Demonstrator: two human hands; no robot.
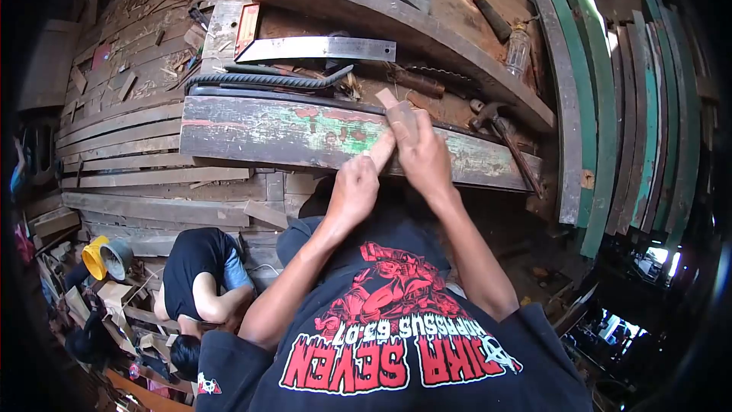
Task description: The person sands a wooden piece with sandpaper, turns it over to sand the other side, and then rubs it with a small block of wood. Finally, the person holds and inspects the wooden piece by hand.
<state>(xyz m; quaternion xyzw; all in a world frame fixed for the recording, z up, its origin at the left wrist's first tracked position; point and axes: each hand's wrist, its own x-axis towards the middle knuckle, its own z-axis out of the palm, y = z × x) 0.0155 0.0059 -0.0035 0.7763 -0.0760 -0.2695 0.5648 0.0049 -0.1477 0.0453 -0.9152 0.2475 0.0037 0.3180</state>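
Both hands meet at the top edge of the painted plank [267, 133], worn green and red, which lies across the bench. Right hand [421, 156] is closed round a small wood piece [390, 103], thumb and fingers pinching it so its pale end sticks up past the plank edge. Left hand [354, 191] is curled in a fist just beside it, gripping what looks like a thin wood sliver [383, 149]; view's too small to be sure, poss. a tool handle. The hands touch near the knuckles. To do this well, I'd say: keep the piece square to the plank edge, brace the right wrist on the plank so nothing wanders, use small controlled moves, and keep fingertips clear of the contact pt. Hammer [494, 116] lies just right of the hands, w/ a ribbed steel bar [259, 80] and a flat steel blade [320, 48] behind the plank. Another person [202, 278] crouches below left, well apart.
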